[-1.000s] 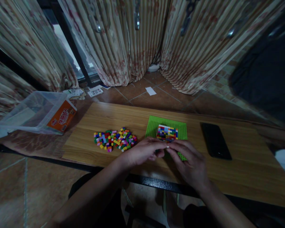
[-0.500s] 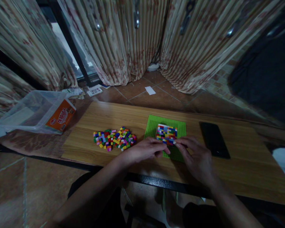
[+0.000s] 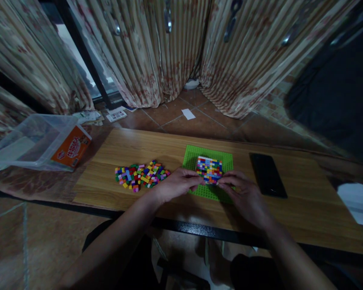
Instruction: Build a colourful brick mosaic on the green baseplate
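A small block built from many coloured toy bricks (image 3: 209, 167), with a white far edge, rests on a green studded baseplate (image 3: 226, 160). My left hand (image 3: 181, 183) is closed at the block's near left corner, thumb and forefinger pressed together against it. At the near right corner, the fingertips of my right hand (image 3: 245, 193) pinch the block's edge. My fingers cover both near corners, so whether a loose brick is between them cannot be seen. Left of my left hand lies a spread pile of small loose bricks (image 3: 151, 174) in mixed colours.
A black phone-like slab (image 3: 268, 174) lies right of the baseplate on the wooden table (image 3: 139, 143). A clear plastic bin (image 3: 33, 121) with an orange label stands beyond the table's left end. White paper (image 3: 358, 203) is at the far right. Curtains hang behind.
My left fingertips have moved left and slightly away from me, to the block's near left corner. My right fingers stay at the near right corner. The whole view has shifted slightly.
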Motion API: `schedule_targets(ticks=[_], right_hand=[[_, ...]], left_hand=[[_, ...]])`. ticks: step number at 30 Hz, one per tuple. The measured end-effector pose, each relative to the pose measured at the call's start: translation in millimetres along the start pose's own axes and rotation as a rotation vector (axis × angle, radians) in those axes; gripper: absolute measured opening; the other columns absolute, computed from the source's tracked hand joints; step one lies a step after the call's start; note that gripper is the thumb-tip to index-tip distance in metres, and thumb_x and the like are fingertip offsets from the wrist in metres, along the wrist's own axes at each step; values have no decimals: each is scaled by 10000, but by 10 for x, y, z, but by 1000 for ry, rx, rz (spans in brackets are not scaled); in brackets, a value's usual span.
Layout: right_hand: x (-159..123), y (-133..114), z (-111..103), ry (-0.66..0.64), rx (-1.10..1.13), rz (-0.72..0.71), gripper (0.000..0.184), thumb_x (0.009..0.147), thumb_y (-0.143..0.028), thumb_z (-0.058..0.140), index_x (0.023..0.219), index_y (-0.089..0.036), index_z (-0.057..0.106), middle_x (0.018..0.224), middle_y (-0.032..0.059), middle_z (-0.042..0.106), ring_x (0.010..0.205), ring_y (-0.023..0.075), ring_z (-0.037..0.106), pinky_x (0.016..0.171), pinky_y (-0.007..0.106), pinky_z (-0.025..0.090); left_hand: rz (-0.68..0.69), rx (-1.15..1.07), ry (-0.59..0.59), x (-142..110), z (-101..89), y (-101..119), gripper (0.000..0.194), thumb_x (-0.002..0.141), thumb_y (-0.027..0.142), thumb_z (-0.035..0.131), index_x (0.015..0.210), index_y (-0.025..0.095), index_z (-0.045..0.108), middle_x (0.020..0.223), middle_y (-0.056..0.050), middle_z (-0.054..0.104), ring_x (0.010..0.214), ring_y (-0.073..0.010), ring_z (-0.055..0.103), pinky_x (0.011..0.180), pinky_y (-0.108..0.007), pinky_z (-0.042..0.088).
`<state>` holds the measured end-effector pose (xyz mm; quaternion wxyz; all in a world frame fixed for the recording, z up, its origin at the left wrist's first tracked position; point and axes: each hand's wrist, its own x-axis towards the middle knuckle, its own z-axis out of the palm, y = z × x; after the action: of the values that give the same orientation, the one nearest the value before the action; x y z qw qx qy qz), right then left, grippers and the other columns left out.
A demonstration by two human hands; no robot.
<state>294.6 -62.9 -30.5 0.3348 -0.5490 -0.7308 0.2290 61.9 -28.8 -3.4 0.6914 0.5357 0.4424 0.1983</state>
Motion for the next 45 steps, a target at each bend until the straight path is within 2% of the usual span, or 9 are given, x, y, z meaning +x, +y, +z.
schedule_targets(ticks=[7,15,25,29,34,37,39,42,45], right_hand=[[19,18,64,87,62,43,160,867,-365,635,854,-212,680,971,54,635,892,184,633,767,328,524],[35,105,74,36,206,176,266,803,-447,694,805,-182,675,853,43,666,810,181,633,728,324,508],[45,70,84,33,232,211,262,791,-441,698,811,-180,691,813,41,694,733,172,649,668,304,515],[43,45,38,40,179,148,255,820,-438,666,799,-185,692,797,39,693,711,174,645,648,300,512],[37,-127,-2,190,86,-15,144,848,-352,658,811,-216,686,792,17,675,716,165,633,657,298,515],[13,-272,44,130,85,-171,76,867,-277,647,911,-237,693,890,28,684,815,172,653,720,316,538],[-4,-354,90,45,83,-249,163,880,-241,630,1032,-254,689,995,45,677,917,181,656,787,338,551],[-13,-431,147,-45,64,-296,284,897,-217,600,1166,-283,662,1109,65,643,1048,200,628,866,381,552],[-9,-457,187,-60,59,-333,300,900,-205,589,1178,-291,662,1144,73,630,1106,215,605,895,413,546]], left_hand=[[31,29,-7,4,-2,-12,311,840,430,589,852,144,708,597,37,463,506,-73,322,494,-236,219],[32,62,7,13,3,-30,329,847,451,585,840,143,702,603,33,482,520,-79,351,518,-245,237],[13,-45,1,11,5,-46,376,861,485,579,912,131,694,682,5,541,519,-69,365,497,-233,250],[33,-272,-15,-13,34,-46,455,863,560,559,944,128,676,775,-27,605,557,-71,461,527,-225,334],[-16,-529,-168,-40,46,-8,529,842,597,592,1037,109,655,881,-84,660,775,-144,623,742,-297,474],[-27,-597,-208,-31,55,-9,517,854,585,589,1047,108,652,926,-97,673,836,-157,638,826,-326,480],[-25,-618,-219,-22,68,-24,501,877,571,565,1066,115,650,985,-103,675,863,-153,635,855,-329,479],[-16,-626,-250,-8,100,-51,496,903,565,523,1109,128,636,1054,-111,673,910,-156,631,859,-323,481],[0,-645,-284,10,146,-76,490,922,559,492,1124,133,625,1039,-108,678,918,-154,632,851,-315,485]])
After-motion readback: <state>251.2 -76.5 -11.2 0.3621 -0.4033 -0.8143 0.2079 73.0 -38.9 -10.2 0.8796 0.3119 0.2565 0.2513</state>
